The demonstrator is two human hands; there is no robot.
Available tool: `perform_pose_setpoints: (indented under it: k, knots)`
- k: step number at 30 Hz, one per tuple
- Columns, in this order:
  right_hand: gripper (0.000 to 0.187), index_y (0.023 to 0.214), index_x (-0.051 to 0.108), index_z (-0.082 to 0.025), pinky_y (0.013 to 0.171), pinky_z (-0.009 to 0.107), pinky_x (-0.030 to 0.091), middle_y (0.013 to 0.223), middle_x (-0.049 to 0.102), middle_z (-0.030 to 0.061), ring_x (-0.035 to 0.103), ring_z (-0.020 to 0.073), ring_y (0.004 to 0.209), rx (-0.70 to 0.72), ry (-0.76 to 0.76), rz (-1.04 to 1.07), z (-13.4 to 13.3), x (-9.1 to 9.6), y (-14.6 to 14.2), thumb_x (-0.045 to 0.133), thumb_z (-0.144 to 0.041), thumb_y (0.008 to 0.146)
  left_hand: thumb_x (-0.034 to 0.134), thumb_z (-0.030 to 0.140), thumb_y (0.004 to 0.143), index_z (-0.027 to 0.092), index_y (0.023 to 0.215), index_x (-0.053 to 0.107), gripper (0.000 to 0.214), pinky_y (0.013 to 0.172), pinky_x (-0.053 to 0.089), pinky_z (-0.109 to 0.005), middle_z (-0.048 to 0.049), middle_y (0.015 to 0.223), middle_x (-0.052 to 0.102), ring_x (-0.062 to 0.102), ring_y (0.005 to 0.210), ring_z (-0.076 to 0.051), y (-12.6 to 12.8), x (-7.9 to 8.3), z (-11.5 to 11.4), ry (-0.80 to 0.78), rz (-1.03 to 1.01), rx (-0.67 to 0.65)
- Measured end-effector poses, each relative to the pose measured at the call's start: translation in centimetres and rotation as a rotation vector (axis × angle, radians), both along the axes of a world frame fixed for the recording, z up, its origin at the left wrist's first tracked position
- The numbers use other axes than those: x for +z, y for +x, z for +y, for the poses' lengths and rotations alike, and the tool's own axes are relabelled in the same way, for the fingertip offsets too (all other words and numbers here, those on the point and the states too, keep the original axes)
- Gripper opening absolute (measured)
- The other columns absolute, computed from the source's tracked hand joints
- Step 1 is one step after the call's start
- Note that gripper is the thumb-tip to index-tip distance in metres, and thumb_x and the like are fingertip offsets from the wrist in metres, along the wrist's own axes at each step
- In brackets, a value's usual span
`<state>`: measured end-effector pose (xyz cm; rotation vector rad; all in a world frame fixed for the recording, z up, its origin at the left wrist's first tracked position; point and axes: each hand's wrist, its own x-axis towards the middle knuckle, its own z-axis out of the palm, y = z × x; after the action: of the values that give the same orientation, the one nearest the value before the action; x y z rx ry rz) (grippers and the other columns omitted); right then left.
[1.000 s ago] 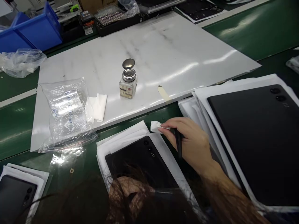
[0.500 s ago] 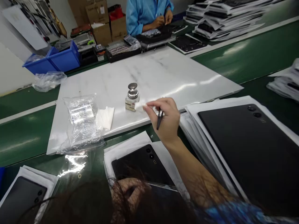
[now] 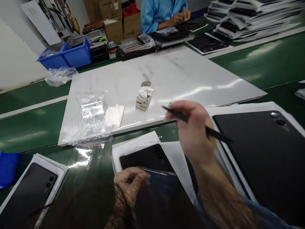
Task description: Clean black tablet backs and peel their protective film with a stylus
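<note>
The right hand hangs over the near edge of the white board. Its fingers are closed around a thin black stick. The stick lies flat across the hand, and its tip points toward the middle of the board.

The left hand is well in front of the white board, low down and close to the person. Its fingers are bent and rest on a small tablet. Hair hides part of the hand, so I cannot tell if the fingers grip it. The small tablet lies on white paper, just in front of the board's near edge.

A little bottle stands on the white board near that edge. A crumpled white wipe sits on top of it. A folded white cloth and a shiny plastic bag lie on the board too, left of the bottle.

A big tablet lies off the board's right corner. Blue boxes stand behind the board's far left corner. A person in blue works behind the far edge.
</note>
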<state>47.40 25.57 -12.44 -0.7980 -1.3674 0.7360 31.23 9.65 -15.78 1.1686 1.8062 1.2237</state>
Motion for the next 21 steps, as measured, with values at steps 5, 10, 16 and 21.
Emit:
perform_pose_setpoints:
  k: [5,10,16,21]
  knots:
    - [0.019,0.087,0.086,-0.032,0.074,0.031,0.071,0.100,0.084,0.0047,0.081,0.0197,0.080,0.368,-0.439,-0.150,-7.4,-1.1,5.0,0.099,-0.044,0.094,0.066,0.035,0.071,0.028,0.065,0.074,0.012,0.042,0.058,-0.019,0.0049,0.054,0.075,0.070,0.043,-0.017,0.0,0.2,0.3,-0.006,-0.138,-0.074]
    - [0.019,0.083,0.090,-0.033,0.066,0.029,0.070,0.078,0.085,0.0054,0.083,0.0234,0.072,0.439,-0.628,-0.148,-8.3,-1.2,6.3,0.107,-0.044,0.082,0.068,0.026,0.071,0.027,0.070,0.074,0.006,0.047,0.059,-0.018,0.0048,0.060,0.077,0.072,0.049,-0.016,0.0,0.5,0.2,-0.001,-0.198,-0.105]
    - [0.028,0.072,0.085,-0.030,0.069,0.029,0.071,0.077,0.087,0.0058,0.083,0.0227,0.073,0.443,-0.698,-0.127,-7.5,0.2,5.2,0.109,-0.042,0.074,0.068,0.024,0.072,0.028,0.071,0.075,0.008,0.050,0.059,-0.016,0.0058,0.061,0.077,0.073,0.051,-0.014,0.0,0.5,0.0,-0.013,-0.133,-0.132]
    - [0.026,0.070,0.082,-0.029,0.068,0.030,0.070,0.076,0.085,0.0056,0.082,0.0218,0.071,0.473,-0.692,-0.172,-7.3,0.4,5.3,0.105,-0.039,0.077,0.068,0.026,0.072,0.030,0.074,0.074,0.007,0.050,0.060,-0.018,0.0073,0.065,0.078,0.073,0.052,-0.015,0.1,0.3,-0.1,-0.001,-0.122,-0.121]
